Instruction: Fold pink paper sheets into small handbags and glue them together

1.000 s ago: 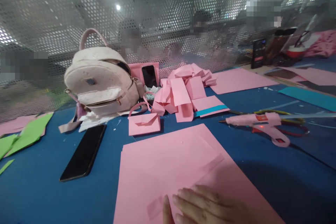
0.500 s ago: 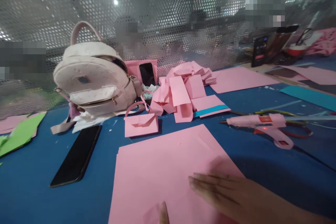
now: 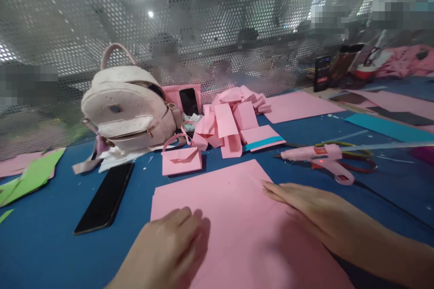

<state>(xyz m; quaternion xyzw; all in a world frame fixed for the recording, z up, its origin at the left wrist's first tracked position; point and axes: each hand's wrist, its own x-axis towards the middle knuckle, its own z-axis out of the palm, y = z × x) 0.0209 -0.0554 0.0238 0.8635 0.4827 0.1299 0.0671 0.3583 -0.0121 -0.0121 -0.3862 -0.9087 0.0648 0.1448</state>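
Note:
A large pink paper sheet (image 3: 224, 216) lies on the blue table in front of me, another sheet's edge showing under its left side. My right hand (image 3: 308, 207) rests on its right part with fingers stretched out flat. Over the lower left part of the sheet, my left hand (image 3: 169, 244) is closed, its fingers curled under; what they hold, if anything, is hidden. Just behind the sheet stands a small pink paper handbag (image 3: 181, 161) with a looped handle. A pink glue gun (image 3: 313, 153) with a lit red light lies to the right of my right hand.
A black phone (image 3: 105, 198) lies at left, near a pale backpack (image 3: 132, 99). Pink paper pieces (image 3: 225, 119) are heaped at the back. Green paper (image 3: 35, 174) is at far left, a teal strip (image 3: 389, 127) at right. The glue gun's cord (image 3: 389, 201) runs rightward.
My left hand has come further into view from the bottom, now curled over the sheet. My right hand has slid outward toward the sheet's right edge. The view has shifted slightly.

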